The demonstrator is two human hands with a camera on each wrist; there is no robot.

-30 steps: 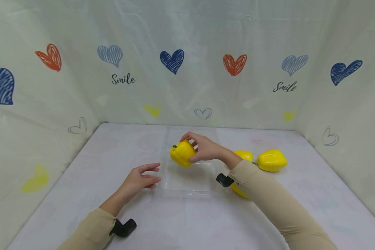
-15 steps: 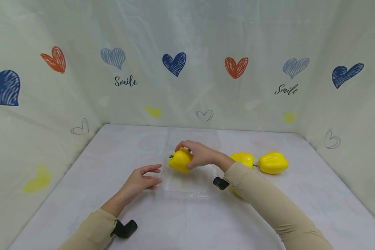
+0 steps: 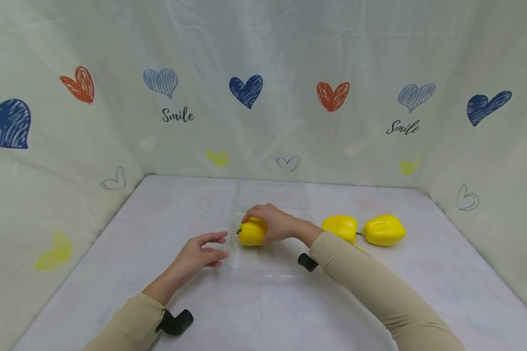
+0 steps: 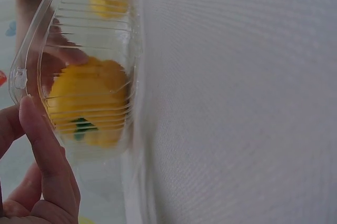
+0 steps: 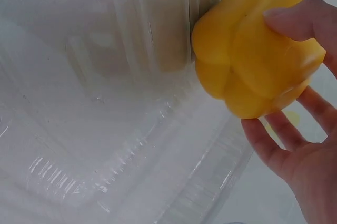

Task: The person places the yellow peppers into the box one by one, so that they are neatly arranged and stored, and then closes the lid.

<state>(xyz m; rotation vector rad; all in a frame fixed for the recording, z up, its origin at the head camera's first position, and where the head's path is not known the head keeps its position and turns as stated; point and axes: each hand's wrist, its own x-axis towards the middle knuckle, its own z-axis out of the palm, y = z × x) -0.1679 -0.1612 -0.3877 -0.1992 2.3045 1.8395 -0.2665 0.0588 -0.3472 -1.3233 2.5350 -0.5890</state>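
Observation:
My right hand (image 3: 277, 225) grips a yellow bell pepper (image 3: 252, 232) with thumb and fingers around it, inside the left part of a clear plastic clamshell container (image 3: 268, 271). Through the ribbed wall in the left wrist view, the pepper (image 4: 87, 97) shows its green stem, low in the container. Its lobed bottom faces the camera in the right wrist view, with thumb and fingertips on opposite sides. My left hand (image 3: 196, 257) is at the container's left side, fingers relaxed and spread, fingertips right at the rim.
Two more yellow bell peppers lie right of the container, one nearer (image 3: 340, 227) and one farther right (image 3: 384, 230). Another yellow patch is mostly hidden behind the right sleeve. The container's lid (image 3: 270, 195) lies open toward the back. A printed curtain (image 3: 290, 126) stands behind the table.
My right hand has lowered the bell pepper into the container and slightly left. The left hand has stayed by the rim. The right sleeve now covers more of the front yellow thing.

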